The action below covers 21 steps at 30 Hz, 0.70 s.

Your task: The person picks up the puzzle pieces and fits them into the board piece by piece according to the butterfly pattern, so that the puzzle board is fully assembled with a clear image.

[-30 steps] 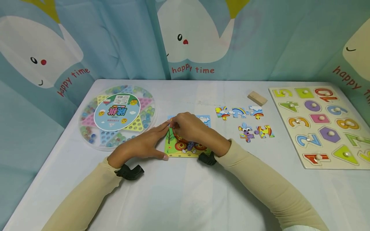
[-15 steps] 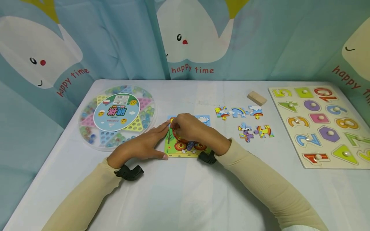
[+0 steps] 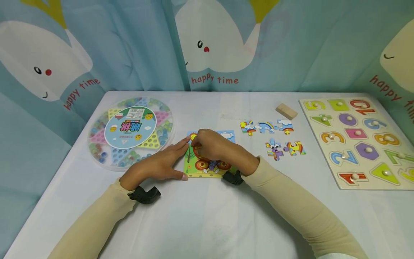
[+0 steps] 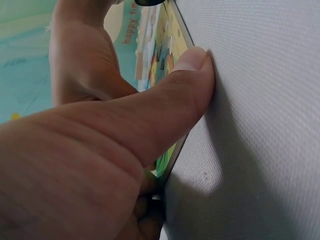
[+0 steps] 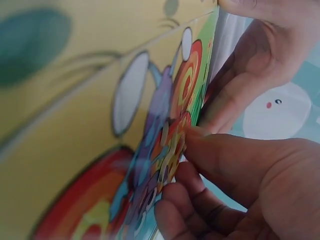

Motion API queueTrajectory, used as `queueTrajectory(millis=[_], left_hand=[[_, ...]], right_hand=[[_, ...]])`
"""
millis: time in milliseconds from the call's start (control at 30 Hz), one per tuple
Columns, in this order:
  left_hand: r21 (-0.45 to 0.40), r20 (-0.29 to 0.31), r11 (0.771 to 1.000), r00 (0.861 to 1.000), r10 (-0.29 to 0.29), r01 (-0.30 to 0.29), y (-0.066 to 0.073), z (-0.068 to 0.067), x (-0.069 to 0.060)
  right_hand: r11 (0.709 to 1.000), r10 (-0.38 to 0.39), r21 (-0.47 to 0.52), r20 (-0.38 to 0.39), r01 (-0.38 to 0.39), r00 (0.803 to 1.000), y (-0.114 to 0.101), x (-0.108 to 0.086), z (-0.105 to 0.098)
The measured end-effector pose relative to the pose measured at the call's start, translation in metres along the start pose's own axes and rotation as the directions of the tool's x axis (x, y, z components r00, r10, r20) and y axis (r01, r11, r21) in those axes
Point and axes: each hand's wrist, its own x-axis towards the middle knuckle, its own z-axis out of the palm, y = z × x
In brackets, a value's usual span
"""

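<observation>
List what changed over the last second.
Right hand edged slightly toward the person, baring more of the printed sun on the puzzle board; no visible grab or release. Left hand, five loose pieces and wooden block stayed put.

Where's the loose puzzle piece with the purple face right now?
In the head view, the purple-faced piece lies right of the puzzle board, immediately left of the yellow piece and below the rainbow piece.

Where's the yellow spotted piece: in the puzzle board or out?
Out: the yellow spotted piece lies on the table, right of the puzzle board.
</observation>
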Motion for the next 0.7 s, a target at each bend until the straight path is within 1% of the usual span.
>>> queueTrajectory(millis=[133, 233, 400, 567, 700], left_hand=[[-0.002, -0.004, 1.000, 1.000, 0.006, -0.006, -0.001, 0.001, 0.000], [0.000, 0.000, 1.000, 1.000, -0.012, 0.012, -0.001, 0.001, 0.001], [0.006, -0.004, 1.000, 1.000, -0.019, 0.019, -0.002, 0.000, 0.001], [-0.002, 0.012, 0.999, 0.999, -0.036, 0.036, -0.001, 0.002, 0.001], [-0.012, 0.005, 0.999, 0.999, -0.044, 0.044, -0.001, 0.000, 0.001]], right_hand=[[1.000, -0.003, 0.031, 0.006, 0.002, 1.000, 0.002, -0.002, -0.003], [0.999, -0.004, 0.042, 0.006, 0.003, 1.000, 0.003, -0.004, -0.005], [0.999, 0.002, 0.040, -0.025, -0.001, 1.000, 0.006, -0.010, -0.010], [0.997, 0.023, 0.068, -0.037, -0.021, 0.999, 0.013, -0.021, -0.017], [0.997, 0.022, 0.075, -0.073, -0.017, 0.997, 0.021, -0.028, -0.024]])
